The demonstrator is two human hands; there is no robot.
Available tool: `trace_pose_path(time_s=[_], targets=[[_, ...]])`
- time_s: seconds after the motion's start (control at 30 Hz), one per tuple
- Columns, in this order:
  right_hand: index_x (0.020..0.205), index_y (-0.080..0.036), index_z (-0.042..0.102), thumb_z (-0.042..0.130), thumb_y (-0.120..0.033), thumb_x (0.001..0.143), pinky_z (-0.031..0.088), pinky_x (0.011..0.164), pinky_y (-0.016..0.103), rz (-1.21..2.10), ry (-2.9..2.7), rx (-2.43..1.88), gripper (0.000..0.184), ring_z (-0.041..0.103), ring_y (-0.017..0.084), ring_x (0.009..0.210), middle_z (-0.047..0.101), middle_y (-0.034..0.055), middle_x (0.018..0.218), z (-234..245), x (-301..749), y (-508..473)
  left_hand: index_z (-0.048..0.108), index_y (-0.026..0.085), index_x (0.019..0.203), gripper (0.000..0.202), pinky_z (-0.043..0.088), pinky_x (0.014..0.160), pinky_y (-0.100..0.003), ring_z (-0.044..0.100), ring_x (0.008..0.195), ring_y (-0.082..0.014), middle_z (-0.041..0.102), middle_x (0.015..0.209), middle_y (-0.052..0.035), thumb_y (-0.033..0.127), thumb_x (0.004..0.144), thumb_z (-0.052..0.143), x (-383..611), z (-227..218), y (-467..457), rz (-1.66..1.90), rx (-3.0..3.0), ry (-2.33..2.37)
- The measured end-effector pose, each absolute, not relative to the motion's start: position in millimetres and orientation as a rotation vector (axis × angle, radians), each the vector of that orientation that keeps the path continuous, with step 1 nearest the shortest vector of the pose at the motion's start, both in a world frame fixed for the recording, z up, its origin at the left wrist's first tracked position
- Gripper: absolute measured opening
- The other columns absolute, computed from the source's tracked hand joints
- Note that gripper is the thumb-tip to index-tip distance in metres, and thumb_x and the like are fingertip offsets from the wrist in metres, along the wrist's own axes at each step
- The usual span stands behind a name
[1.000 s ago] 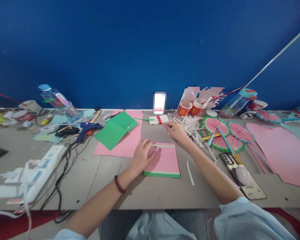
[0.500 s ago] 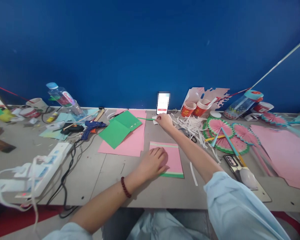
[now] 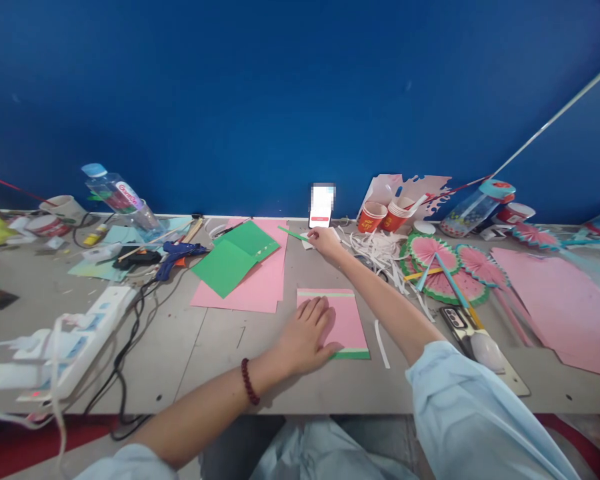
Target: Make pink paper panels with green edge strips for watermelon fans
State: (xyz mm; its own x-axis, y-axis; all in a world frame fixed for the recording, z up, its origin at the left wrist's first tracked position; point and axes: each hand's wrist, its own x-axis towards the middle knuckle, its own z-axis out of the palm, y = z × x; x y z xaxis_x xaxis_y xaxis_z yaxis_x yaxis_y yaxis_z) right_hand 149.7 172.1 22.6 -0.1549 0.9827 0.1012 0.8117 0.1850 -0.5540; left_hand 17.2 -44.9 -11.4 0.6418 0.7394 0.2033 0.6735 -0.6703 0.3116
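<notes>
My left hand (image 3: 307, 337) lies flat, fingers spread, on the left part of a pink paper sheet (image 3: 347, 323). That sheet has a pale green band along its far edge and a darker green edge along its near side. Farther off, just in front of a propped phone (image 3: 321, 205), my right hand (image 3: 325, 241) pinches the right end of a thin green paper strip (image 3: 291, 232). The strip points left and slants away from me. Some white paper shows beside and under the right fingers, partly hidden by the hand.
Green sheets (image 3: 225, 267) overlap larger pink paper (image 3: 275, 283) left of centre. A blue glue gun (image 3: 173, 259) and a power strip (image 3: 97, 327) lie farther left. On the right are white paper scraps (image 3: 375, 248), red paper cups (image 3: 371, 217), watermelon-patterned paper fans (image 3: 435, 253) and a phone (image 3: 455, 323).
The green strip has swung from nearly level to a slant, its free end now farther from me. My left hand stays flat on the pink sheet. The whole view has shifted slightly.
</notes>
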Motion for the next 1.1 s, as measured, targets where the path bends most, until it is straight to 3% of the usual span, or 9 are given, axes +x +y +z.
trace_pose_path(time_s=[0.17,0.27,0.37,0.57,0.8,0.97,1.1], targets=[[0.091,-0.016,0.07,0.057,-0.008,0.074,0.042,0.065,0.024,0.527,-2.034,-1.594,0.024,0.058,0.016,0.074,0.069,0.0036,0.082,29.7,151.1,165.4,0.038,0.017,0.14,0.067,0.024,0.111,-0.048,0.028,0.138,-0.0309,0.034,0.149,-0.0144,0.062,0.09,0.037,17.0,-11.9,-48.9,0.452,2.678,1.166],[0.091,-0.016,0.071,0.058,-0.011,0.074,0.042,0.062,0.023,0.632,-2.012,-1.513,0.022,0.057,0.014,0.068,0.067,0.0021,0.075,31.5,156.9,152.8,0.044,0.016,0.134,0.066,0.03,0.106,-0.048,0.036,0.132,-0.032,0.042,0.143,-0.0154,0.062,0.087,0.043,16.3,-0.6,-48.5,0.455,2.671,1.135],[0.089,-0.016,0.071,0.059,-0.019,0.075,0.043,0.059,0.024,1.075,-1.836,-1.315,0.019,0.056,0.012,0.063,0.065,0.0018,0.071,32.3,168.1,129.9,0.058,0.016,0.111,0.047,0.041,0.093,-0.046,0.048,0.115,-0.0309,0.055,0.124,-0.0136,0.055,0.085,0.052,17.2,11.8,-47.8,0.461,2.66,1.144],[0.09,-0.018,0.073,0.075,-0.028,0.065,0.044,0.063,0.024,1.737,-1.378,-1.145,0.027,0.056,0.011,0.066,0.066,0.0011,0.074,36.0,197.5,69.8,0.059,0.015,0.092,0.021,0.045,0.078,-0.037,0.055,0.092,-0.0253,0.061,0.096,-0.0108,0.034,0.087,0.054,20.7,8.0,-47.4,0.512,2.73,1.17],[0.076,-0.019,0.066,0.079,-0.024,0.066,0.045,0.066,0.022,2.005,-0.849,-0.961,0.018,0.056,0.009,0.07,0.061,-0.0016,0.08,39.5,227.0,20.4,0.049,0.015,0.122,0.048,0.041,0.091,-0.042,0.05,0.106,-0.0271,0.055,0.119,-0.0126,0.044,0.084,0.059,21.6,3.6,-47.1,0.41,2.815,0.944],[0.079,-0.02,0.064,0.077,-0.024,0.068,0.045,0.064,0.023,1.904,-0.75,-0.939,0.018,0.054,0.009,0.07,0.058,-0.0028,0.076,36.9,237.8,13.1,0.047,0.019,0.13,0.042,0.031,0.108,-0.041,0.041,0.125,-0.0249,0.052,0.13,-0.0097,0.027,0.088,0.052,18.3,6.1,-44.9,0.379,2.824,0.732],[0.074,-0.021,0.063,0.081,-0.025,0.064,0.046,0.065,0.022,1.825,-0.691,-0.953,0.021,0.056,0.009,0.072,0.06,-0.0028,0.08,35.1,239.6,12.3,0.048,0.019,0.132,0.045,0.03,0.11,-0.039,0.038,0.13,-0.0245,0.047,0.14,-0.0085,0.022,0.087,0.051,14.6,5.8,-39.9,0.319,2.843,0.645]])
